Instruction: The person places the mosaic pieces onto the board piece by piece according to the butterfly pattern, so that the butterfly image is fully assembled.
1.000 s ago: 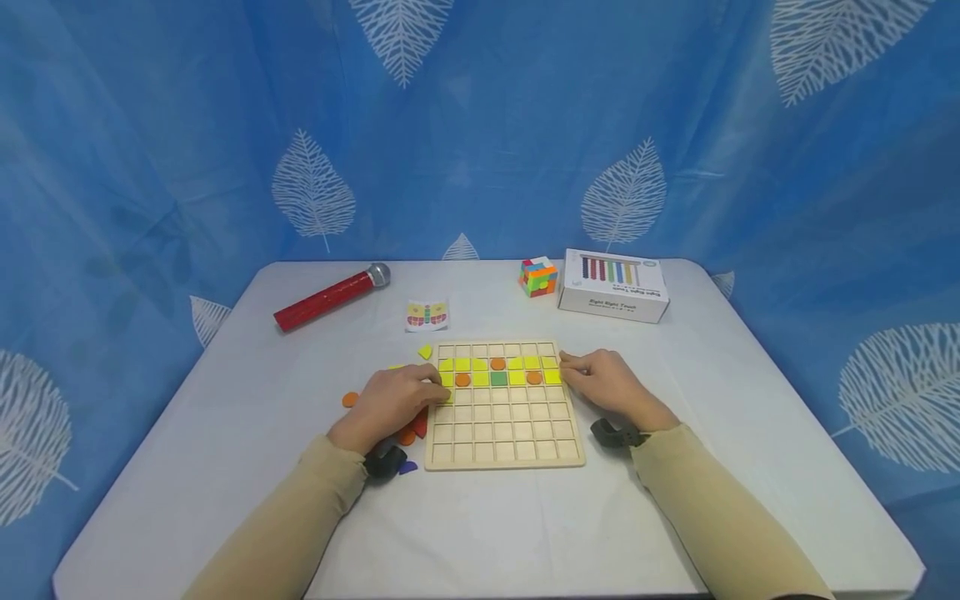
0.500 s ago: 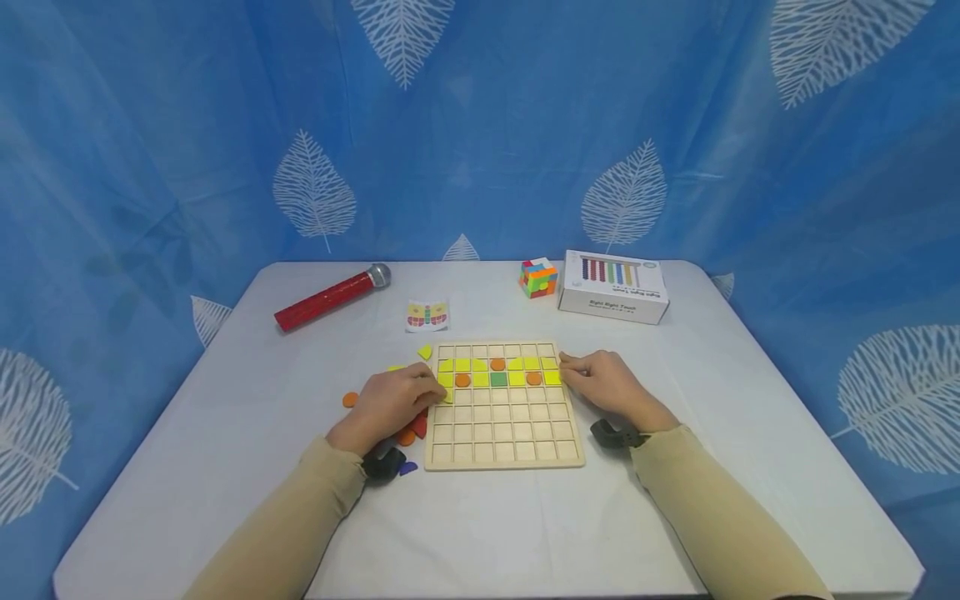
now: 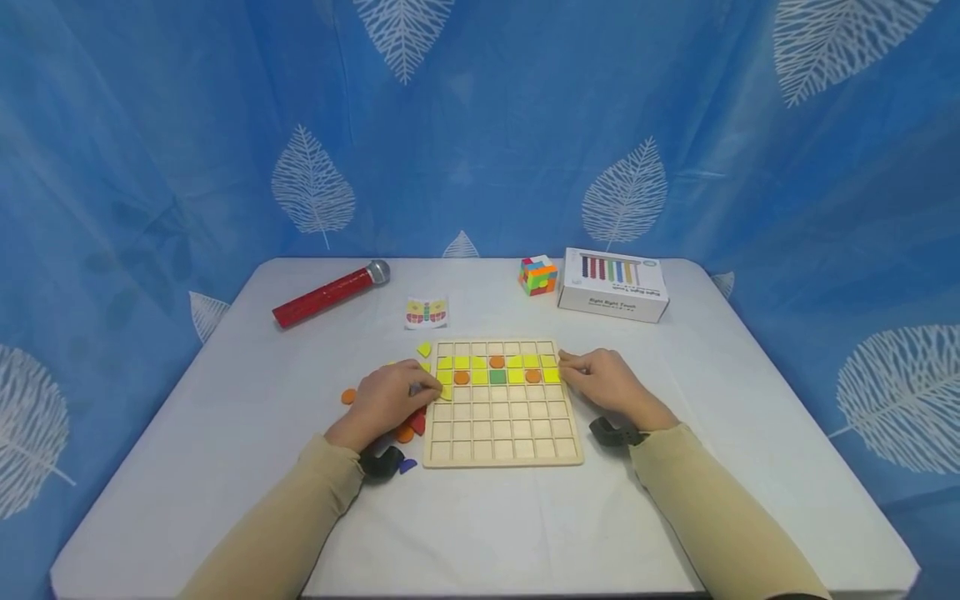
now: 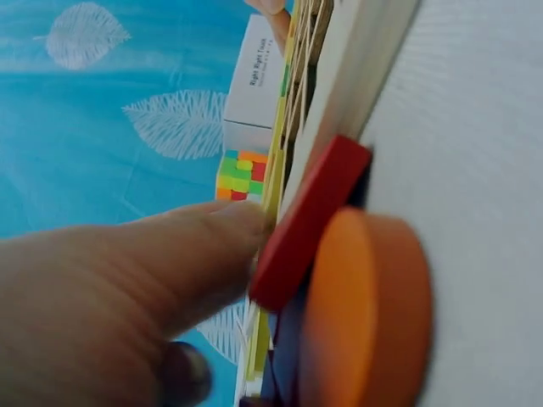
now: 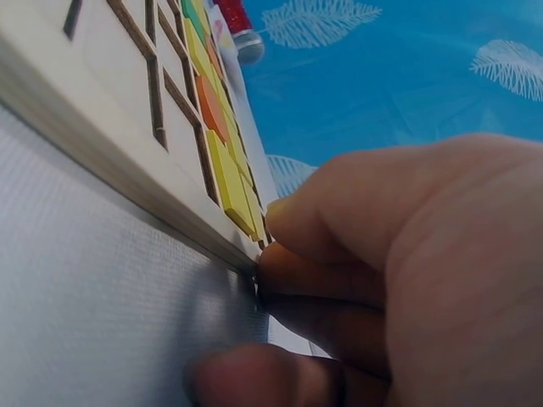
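Note:
A wooden grid board lies on the table in the head view, with yellow, orange and green tiles in its upper rows. At its left edge my left hand pinches a yellow quarter-round tile over the third row; the fingertips partly cover it. My right hand grips the board's right edge, thumb beside the end yellow tile in the right wrist view. Partly under the left hand lie loose tiles: a red tile and an orange disc stand out in the left wrist view.
Behind the board lies a butterfly pattern card. A red microphone is at the back left. A puzzle cube and a white box stand at the back right. A blue tile lies near the left wrist.
My left fingers have drawn slightly left, uncovering more of the yellow tile in the third row. The right hand keeps its place at the board's edge.

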The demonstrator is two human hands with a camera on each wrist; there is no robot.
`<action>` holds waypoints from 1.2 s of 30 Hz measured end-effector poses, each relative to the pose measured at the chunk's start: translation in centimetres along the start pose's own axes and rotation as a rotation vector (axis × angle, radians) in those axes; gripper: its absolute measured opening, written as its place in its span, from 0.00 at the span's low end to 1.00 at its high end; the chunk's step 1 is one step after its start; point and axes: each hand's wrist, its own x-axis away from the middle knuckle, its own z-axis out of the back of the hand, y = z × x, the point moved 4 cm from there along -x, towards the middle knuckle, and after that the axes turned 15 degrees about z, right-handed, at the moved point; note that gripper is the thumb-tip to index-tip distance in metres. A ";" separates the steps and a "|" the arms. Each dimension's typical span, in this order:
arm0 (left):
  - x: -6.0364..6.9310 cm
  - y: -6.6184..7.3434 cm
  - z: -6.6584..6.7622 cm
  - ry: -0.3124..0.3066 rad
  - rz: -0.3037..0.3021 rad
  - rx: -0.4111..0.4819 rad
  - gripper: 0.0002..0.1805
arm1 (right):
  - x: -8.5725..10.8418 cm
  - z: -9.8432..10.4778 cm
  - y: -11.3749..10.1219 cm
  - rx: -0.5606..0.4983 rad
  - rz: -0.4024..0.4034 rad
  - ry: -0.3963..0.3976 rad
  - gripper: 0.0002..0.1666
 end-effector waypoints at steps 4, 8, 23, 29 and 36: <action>-0.4 -1.6 1.6 0.086 0.149 0.088 0.15 | -0.1 0.1 0.0 -0.015 -0.004 -0.005 0.25; -0.6 -3.4 2.8 0.103 0.315 0.191 0.17 | -0.2 0.2 -0.1 -0.011 -0.008 -0.001 0.25; -1.3 -4.9 1.7 0.013 0.390 0.183 0.26 | 0.0 0.3 -0.6 0.007 0.015 0.009 0.23; -1.4 -4.9 1.5 0.014 0.394 0.208 0.27 | 0.1 0.1 -0.4 0.002 0.006 -0.003 0.25; -2.0 -4.9 1.4 0.054 0.411 0.184 0.23 | 0.1 0.1 -0.3 -0.001 -0.001 -0.005 0.25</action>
